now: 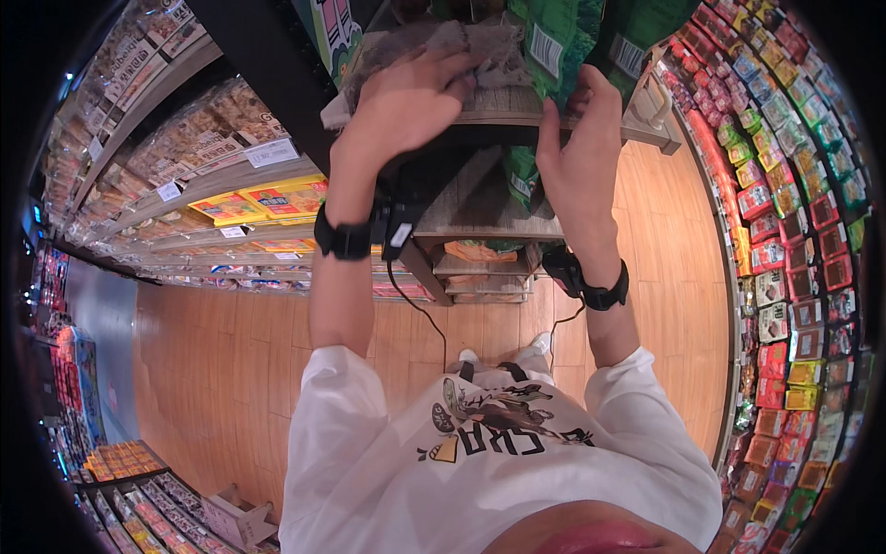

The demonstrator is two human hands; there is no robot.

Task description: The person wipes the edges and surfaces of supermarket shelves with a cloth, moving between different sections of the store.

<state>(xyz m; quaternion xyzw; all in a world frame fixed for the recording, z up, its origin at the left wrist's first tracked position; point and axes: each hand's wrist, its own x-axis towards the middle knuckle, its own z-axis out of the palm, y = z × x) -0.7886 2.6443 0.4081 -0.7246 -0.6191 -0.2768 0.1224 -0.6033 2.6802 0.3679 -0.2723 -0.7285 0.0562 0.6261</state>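
My left hand [408, 104] lies on a grey-brown cloth [505, 59] on the top wooden shelf [495, 104]; its fingers press or hold the cloth, and their exact grip is partly hidden. My right hand [585, 145] has its thumb and fingers at the lower edge of a green snack bag [564, 48] with a barcode, pinching it at the shelf's front edge. Another green bag [630, 59] stands just right of it. Both wrists wear black straps with small devices and cables.
Shelves with packaged snacks [228, 124] and price tags stand at left, with yellow packs [277, 201]. A lower shelf [471, 201] holds a green bag [520, 176]. Colourful packets [768, 249] line the right side. A black post [270, 76] stands beside my left hand.
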